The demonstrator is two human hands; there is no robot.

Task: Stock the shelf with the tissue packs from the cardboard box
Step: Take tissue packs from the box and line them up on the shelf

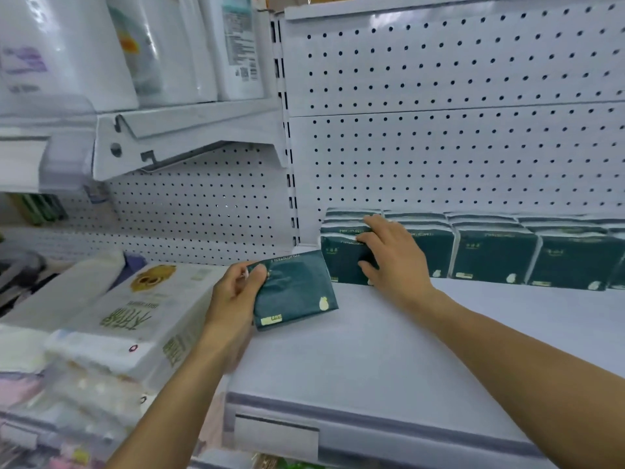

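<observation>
Step in hand: placing packs on the white metal shelf (pixel 389 350), apparently at the left end of the row along the far edge. The cardboard box is not in view.

The left hand (pixel 233 299) grips a dark green tissue pack (pixel 294 289) by its left edge, thumb curled over the top face; the pack is tilted and sits over the near-left part of the shelf deck, whether resting on it or held just above it cannot be told. The right hand (pixel 392 255) is on the leftmost stack of green packs (pixel 341 255) in the row, fingers curled over the upper front edge of that stack and thumb lower on its face, seemingly steadying or squaring it.

The row of stocked packs (pixel 507 252) runs rightward along the pegboard back panel (pixel 456 130), touching side by side, at least two high.

Next move, as judged: the held pack must be levelled and set on or in front of the leftmost stack, flush with its neighbours.

Materials: the packs are soft rectangular blocks in glossy film that dents under the thumb, with a small pale emblem and a yellow label. The shelf is smooth painted steel with a clear price rail (pixel 277 431) at the near edge. The left bay holds white film-wrapped paper goods (pixel 142 316).
</observation>
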